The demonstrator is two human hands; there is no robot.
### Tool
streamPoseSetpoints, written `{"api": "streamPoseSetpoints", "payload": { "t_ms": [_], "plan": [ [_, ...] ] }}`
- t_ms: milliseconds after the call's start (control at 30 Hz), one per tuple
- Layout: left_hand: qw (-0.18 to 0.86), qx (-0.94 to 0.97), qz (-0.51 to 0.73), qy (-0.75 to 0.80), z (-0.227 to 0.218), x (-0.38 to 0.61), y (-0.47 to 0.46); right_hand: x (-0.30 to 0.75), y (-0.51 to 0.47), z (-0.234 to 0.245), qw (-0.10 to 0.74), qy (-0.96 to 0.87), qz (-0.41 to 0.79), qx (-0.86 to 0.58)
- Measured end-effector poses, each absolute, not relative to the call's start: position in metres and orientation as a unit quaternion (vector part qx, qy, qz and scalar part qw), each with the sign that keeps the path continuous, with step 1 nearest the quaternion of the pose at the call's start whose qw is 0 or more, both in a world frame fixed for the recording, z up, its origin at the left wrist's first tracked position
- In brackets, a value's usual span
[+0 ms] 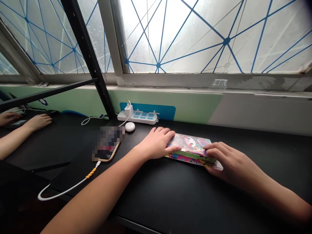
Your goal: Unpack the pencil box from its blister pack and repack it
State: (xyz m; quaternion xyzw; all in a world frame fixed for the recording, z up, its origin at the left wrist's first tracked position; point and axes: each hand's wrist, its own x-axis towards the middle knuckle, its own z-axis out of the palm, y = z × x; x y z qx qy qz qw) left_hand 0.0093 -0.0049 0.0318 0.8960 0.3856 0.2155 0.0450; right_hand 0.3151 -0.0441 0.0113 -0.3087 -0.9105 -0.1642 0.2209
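A colourful box with a round white cartoon face on its lid lies on the black table in front of me. Its front side is bright and patterned, with small lettering too small to read. My left hand grips the left end, fingers across the top towards the far edge and thumb along the near edge. At the right end, my right hand holds the box with bent fingers on top; the thumb is mostly hidden. Some clear plastic sticks out by the right fingers.
A phone with a white charging cable lies left of my forearm. Behind it are a round white case and a power strip by the wall. A black frame post rises at left, near another person's hands.
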Motion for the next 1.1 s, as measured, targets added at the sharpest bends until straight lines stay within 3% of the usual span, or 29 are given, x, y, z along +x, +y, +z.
{"api": "streamPoseSetpoints", "payload": {
  "t_ms": [133, 400, 600, 767, 1100],
  "plan": [
    [0.07, 0.898, 0.121, 0.417, 0.032, 0.008, -0.007, 0.318, -0.043, 0.01, 0.22, -0.911, -0.07, -0.341],
    [0.032, 0.901, 0.118, 0.416, 0.027, 0.015, -0.01, 0.332, -0.035, 0.011, 0.243, -0.872, 0.062, -0.421],
    [0.032, 0.899, 0.135, 0.416, 0.024, 0.016, -0.01, 0.33, -0.032, 0.005, 0.186, -0.833, 0.164, -0.495],
    [0.017, 0.899, 0.151, 0.41, 0.024, 0.019, -0.011, 0.335, -0.032, 0.011, 0.17, -0.827, 0.182, -0.504],
    [-0.075, 0.888, 0.218, 0.397, 0.021, 0.031, -0.016, 0.357, -0.011, 0.011, 0.273, -0.728, 0.219, -0.59]
  ]
}}
